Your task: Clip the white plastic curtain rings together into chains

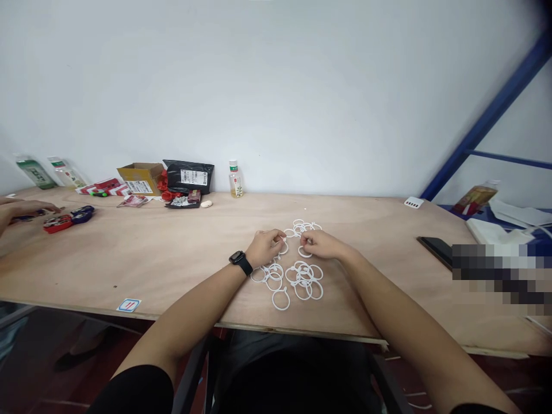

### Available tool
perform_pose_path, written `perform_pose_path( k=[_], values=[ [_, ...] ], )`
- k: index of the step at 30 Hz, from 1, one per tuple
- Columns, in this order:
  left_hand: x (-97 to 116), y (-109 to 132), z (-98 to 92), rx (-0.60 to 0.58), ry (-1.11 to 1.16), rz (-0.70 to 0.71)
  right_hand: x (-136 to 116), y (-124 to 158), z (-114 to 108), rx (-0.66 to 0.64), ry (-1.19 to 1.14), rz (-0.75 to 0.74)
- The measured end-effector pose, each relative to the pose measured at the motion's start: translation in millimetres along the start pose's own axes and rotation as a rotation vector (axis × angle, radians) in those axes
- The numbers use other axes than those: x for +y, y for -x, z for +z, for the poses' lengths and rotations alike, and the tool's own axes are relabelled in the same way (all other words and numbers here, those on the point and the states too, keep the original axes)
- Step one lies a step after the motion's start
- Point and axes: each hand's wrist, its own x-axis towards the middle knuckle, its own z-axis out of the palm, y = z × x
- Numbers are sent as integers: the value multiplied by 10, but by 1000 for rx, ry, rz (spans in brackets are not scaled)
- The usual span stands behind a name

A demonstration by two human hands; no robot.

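Each of my hands pinches a small white plastic ring. My left hand [264, 247], with a black watch [240, 262] on its wrist, is closed on one white ring [284, 248]. Opposite it, my right hand [319, 244] is closed on another white ring [305, 252]. Beyond my fingers lies a loose pile of white rings [298, 223]. Closer to me are two more clusters, a left one [275, 271] partly under my left wrist and a right one [304, 280]. A single ring [280, 299] lies nearest the table's front edge.
The wooden table [181, 247] runs along a wall. At the back stand a bottle [235, 179], a cardboard box [140, 178] and a black parcel bag [188, 176]. A phone [435, 250] lies on the right. Another person's hand [26, 210] is at far left, near red and blue cases [58, 223].
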Motion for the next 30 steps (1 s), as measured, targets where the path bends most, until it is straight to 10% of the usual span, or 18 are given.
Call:
perform_pose_path(
  k=[11, 30],
  values=[
    [72, -1, -39, 162, 207, 6, -314, -85, 276, 284, -354, -125],
    [61, -2, 18, 123, 444, -73, -255, -140, 326, 322, -608, -145]
  ],
)
